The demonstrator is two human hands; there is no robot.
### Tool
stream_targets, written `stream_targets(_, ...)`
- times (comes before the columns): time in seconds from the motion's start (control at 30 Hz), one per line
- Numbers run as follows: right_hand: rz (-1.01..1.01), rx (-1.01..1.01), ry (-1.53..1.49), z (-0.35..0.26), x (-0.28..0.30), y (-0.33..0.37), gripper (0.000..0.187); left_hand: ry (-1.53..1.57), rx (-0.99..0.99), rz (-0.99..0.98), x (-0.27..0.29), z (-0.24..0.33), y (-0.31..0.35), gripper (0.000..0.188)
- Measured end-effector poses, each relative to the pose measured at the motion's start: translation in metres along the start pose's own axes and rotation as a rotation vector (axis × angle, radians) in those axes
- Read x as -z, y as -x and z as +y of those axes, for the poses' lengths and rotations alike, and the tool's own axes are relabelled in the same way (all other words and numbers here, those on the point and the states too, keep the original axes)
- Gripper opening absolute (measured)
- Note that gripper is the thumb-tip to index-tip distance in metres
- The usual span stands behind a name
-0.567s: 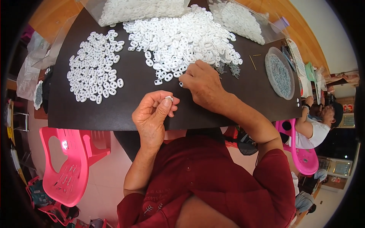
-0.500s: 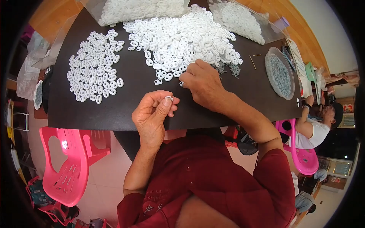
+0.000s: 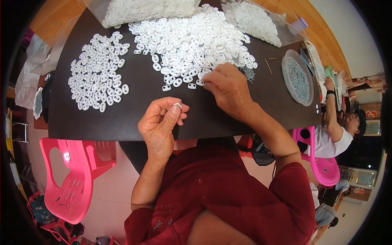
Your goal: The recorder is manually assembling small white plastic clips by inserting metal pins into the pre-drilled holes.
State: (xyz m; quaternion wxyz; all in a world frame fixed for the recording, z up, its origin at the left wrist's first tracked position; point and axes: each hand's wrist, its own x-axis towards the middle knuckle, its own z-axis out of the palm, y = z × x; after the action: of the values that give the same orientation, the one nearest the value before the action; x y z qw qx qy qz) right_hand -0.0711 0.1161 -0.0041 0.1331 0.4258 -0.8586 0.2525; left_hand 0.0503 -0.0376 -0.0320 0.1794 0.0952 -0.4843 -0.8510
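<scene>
My left hand [image 3: 160, 124] is closed, thumb and index finger pinching a small white plastic piece [image 3: 177, 105] above the table's near side. Most of that piece is hidden by the fingers. My right hand [image 3: 230, 90] is at the near edge of a large pile of white oval two-hole pieces [image 3: 188, 45]. Its fingers are curled together, and whatever lies between the tips cannot be made out. Just left of those fingertips are a few loose smaller white pieces [image 3: 192, 86]. A little heap of grey screws [image 3: 247, 74] shows partly behind my right hand.
A separate group of white oval pieces [image 3: 98, 73] covers the dark table's left side. Clear bags or bins of white parts [image 3: 149, 12] stand at the back. To the right is a round tub holding grey screws [image 3: 297, 81]. Another person [image 3: 337, 132] sits beyond it.
My right hand has drawn slightly right, its fingertips coming off the small pieces at the pile's edge. My left hand keeps its pinch. The other person's arm has reached up toward the table.
</scene>
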Motion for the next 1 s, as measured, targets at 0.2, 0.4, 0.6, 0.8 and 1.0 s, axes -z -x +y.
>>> stream_targets(0.2, 0.053, -0.025, -0.01, -0.002, 0.002, 0.011, 0.017, 0.007, 0.005, -0.002, -0.001, -0.001, 0.001, 0.013)
stream_targets(0.4, 0.082, -0.101, 0.105, 0.012, 0.017, 0.023, 0.015, -0.018, -0.018, 0.01, -0.001, 0.0, 0.002, 0.013)
stream_targets(0.6, 0.13, -0.091, 0.108, 0.018, 0.02, 0.027, 0.015, -0.019, -0.021, 0.008, -0.001, -0.001, 0.001, 0.012)
stream_targets(0.8, 0.106, -0.025, 0.165, 0.019, 0.008, 0.02, 0.014, -0.042, -0.026, 0.012, -0.003, 0.0, 0.001, 0.012)
stream_targets(1.0, 0.052, -0.017, 0.144, 0.018, 0.003, 0.019, 0.015, -0.031, -0.032, 0.005, 0.0, -0.002, 0.001, 0.012)
